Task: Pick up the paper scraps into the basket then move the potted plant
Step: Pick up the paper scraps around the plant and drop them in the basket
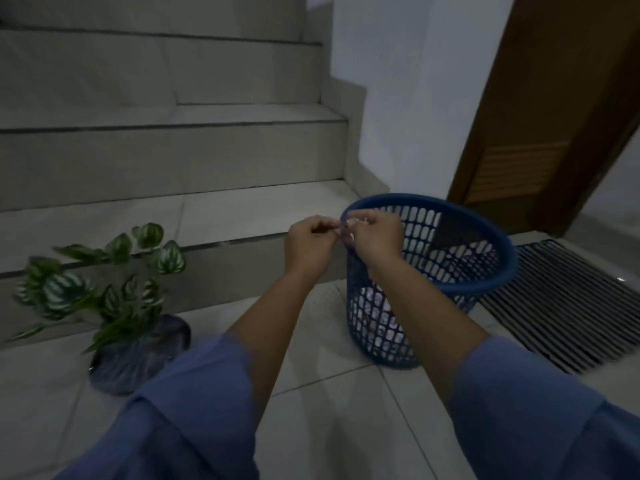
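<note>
Finishing step: the paper pick-up, not the plant. Both hands meet at the near rim of the basket (485,233) with a small white bit between them.
Left hand (310,244): grip drawn narrow, thumb and forefinger pinched at the near end of the paper scrap (358,221), the other fingers curled in.
Right hand (375,237): grip just as narrow, fingertips pinching the same scrap right over the rim. How much paper it holds is too small to tell.
Basket: blue mesh, upright on the floor (311,393) just beside the door mat (561,306). Pale crumpled scraps (377,306) show through the mesh near the bottom.
Potted plant (114,296): on the floor at the foot of the bottom stair (207,268), well left of the basket and apart from both hands.
Floor check: no loose paper shows on the tiles in view, though the arms and sleeves hide part of them.
Next move: probably carry the scrap a little further in past the rim, then open both grips so it drops inside rather than down the outer wall.
After that: the plant's turn — reach left and low, and take the pot by its body, not the leaves. The task does not say where it should go.
</note>
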